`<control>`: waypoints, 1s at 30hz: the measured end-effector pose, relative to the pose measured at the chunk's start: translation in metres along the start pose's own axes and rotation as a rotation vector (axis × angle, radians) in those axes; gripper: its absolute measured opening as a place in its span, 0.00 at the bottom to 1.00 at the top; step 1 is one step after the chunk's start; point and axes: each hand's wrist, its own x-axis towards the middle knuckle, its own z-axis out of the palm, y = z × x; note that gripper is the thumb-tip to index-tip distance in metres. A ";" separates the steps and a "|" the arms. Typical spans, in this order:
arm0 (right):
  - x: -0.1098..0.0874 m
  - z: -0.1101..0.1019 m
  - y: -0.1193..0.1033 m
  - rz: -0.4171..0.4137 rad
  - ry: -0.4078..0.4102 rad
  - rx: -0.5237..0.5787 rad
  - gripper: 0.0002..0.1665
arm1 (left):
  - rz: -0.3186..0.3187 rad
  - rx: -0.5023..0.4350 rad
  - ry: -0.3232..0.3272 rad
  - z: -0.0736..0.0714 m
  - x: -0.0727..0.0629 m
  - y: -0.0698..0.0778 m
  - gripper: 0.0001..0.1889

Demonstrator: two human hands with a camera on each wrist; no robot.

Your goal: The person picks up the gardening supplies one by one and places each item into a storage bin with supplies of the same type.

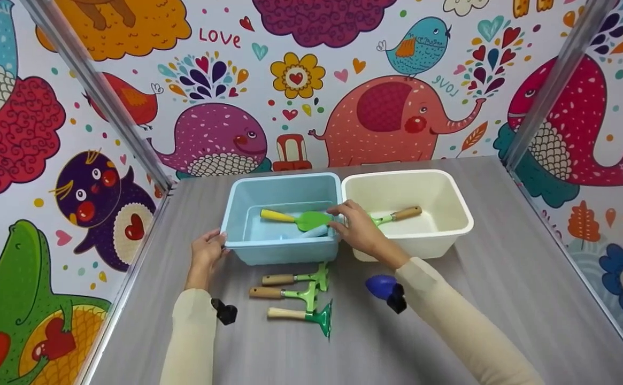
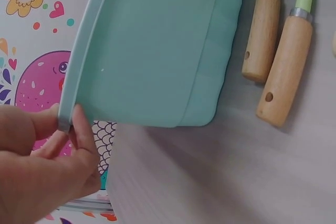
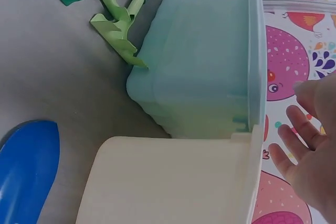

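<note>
At the left corner of the light blue bin (image 1: 279, 253), my left hand (image 1: 208, 250) pinches the rim between thumb and fingers, as the left wrist view shows closely. My right hand (image 1: 359, 227) hovers over the spot where this bin meets the cream bin (image 1: 413, 247). Its fingers are apart and hold nothing in the right wrist view. Inside the blue bin lie a green trowel (image 1: 313, 220) with a yellow handle and a light blue piece (image 1: 315, 231), partly hidden. A green tool with a wooden handle (image 1: 407, 213) lies in the cream bin, its head partly behind my right hand.
In front of the blue bin lie two light green hand rakes (image 1: 279, 279) with wooden handles and a darker green tool (image 1: 319, 317). A blue scoop-like blade (image 1: 379, 286) lies near my right forearm. Patterned walls (image 1: 300, 107) with metal posts enclose the grey table (image 1: 397, 353).
</note>
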 end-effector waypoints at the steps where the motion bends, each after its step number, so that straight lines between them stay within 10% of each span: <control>1: -0.002 -0.002 0.001 -0.008 0.005 0.007 0.19 | -0.002 0.003 0.001 0.000 0.000 0.000 0.25; 12: -0.026 -0.019 0.002 -0.054 0.035 0.076 0.22 | -0.015 -0.006 -0.002 0.000 0.000 0.001 0.25; 30: -0.071 -0.027 0.011 -0.190 0.029 -0.150 0.25 | -0.004 -0.014 -0.026 -0.002 -0.001 0.000 0.25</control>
